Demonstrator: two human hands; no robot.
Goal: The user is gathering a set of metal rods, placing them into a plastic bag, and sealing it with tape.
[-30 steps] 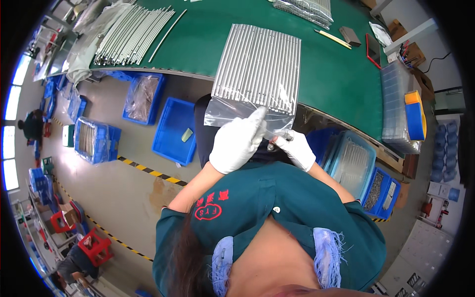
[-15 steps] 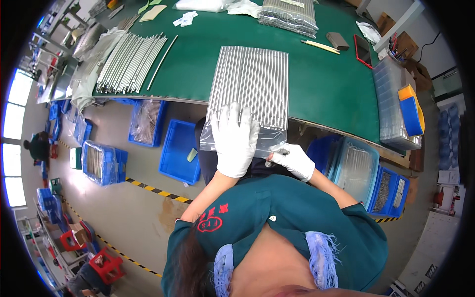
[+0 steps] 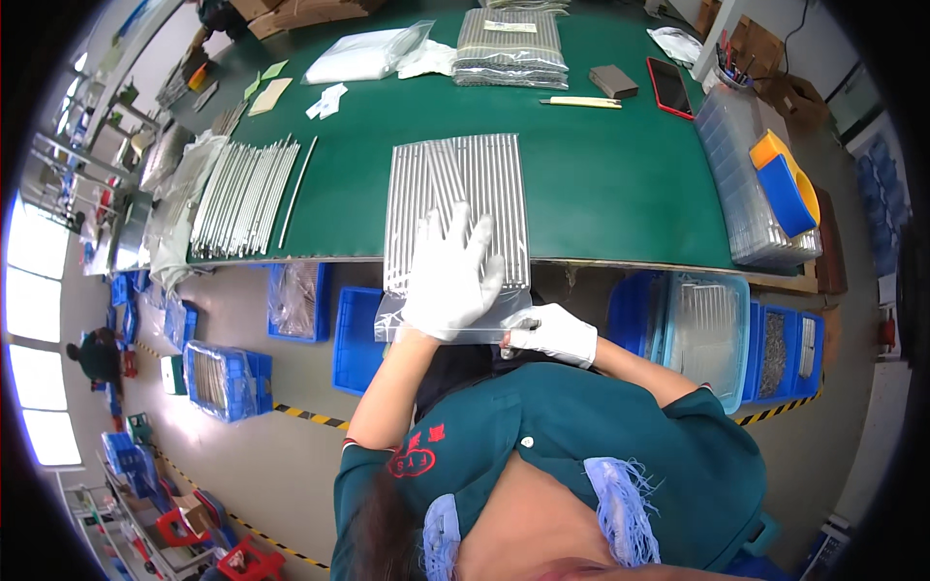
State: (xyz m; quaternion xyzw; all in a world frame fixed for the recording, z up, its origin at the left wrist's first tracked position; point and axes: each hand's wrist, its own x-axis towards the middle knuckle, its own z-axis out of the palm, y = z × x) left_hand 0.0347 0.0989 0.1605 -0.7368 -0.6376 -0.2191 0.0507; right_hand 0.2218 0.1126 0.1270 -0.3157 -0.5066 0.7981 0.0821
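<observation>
Lying at centre of frame: one clear bag (image 3: pixel 498 314), filled with a row of silver rods (image 3: pixel 506 208); upper part on the green bench (image 3: pixel 601 184), lower part past its front edge, slack film end toward lower centre. Handling notes, as judged: press evenly with the whole palm, so that the rods lie flat in one layer; nudge the few slanted rods (image 3: pixel 444 172), upper middle of the bag, parallel with their neighbours; draw the film end straight, free of creases; go lightly near the rod ends, which could pierce thin film; bear down over the bench rather than past its edge, lest the bag tip or slide. Left hand (image 3: pixel 450 281), white glove: wide, palm down on the lower part of the bag, fingers spread and pointing to the top of the frame, nothing gripped; forearm rising from lower centre. Right hand (image 3: pixel 557 335), white glove: narrow, fingertips pinching the bag's lower right corner; wrist turned so that the fingers point to frame left, forearm coming in from lower right. Adjacent, upper left: loose rods (image 3: pixel 247 198), side by side on the bench, well apart from both hands.
</observation>
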